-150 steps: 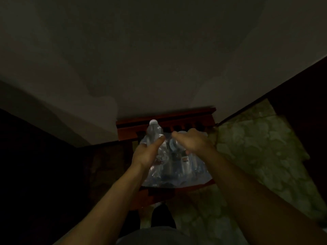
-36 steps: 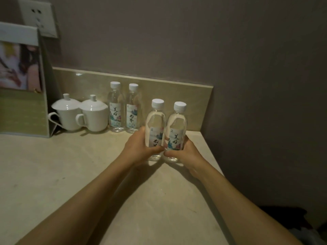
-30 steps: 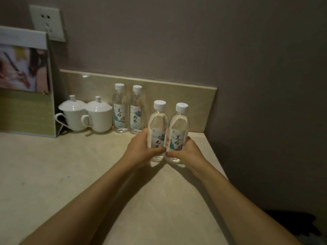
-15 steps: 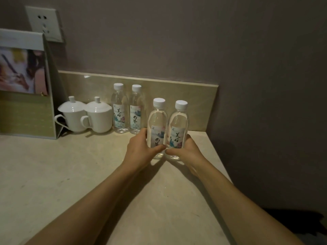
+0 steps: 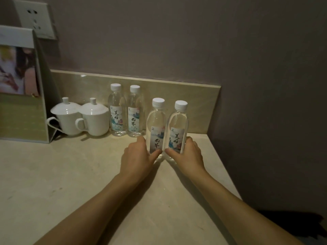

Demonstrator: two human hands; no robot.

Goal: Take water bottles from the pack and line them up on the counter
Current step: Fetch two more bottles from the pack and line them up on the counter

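Hands: your left hand [image 5: 139, 156] wraps the left bottle [image 5: 156, 128], right hand [image 5: 188, 154] the right bottle [image 5: 178, 129] | both upright, touching, on the desk [image 5: 70, 174] | Relation: back pair [image 5: 125, 110] stands behind-left — slide yours back into line.

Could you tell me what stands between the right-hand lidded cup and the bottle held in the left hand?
In the head view, two water bottles stand upright by the backsplash between the cup and that held bottle.
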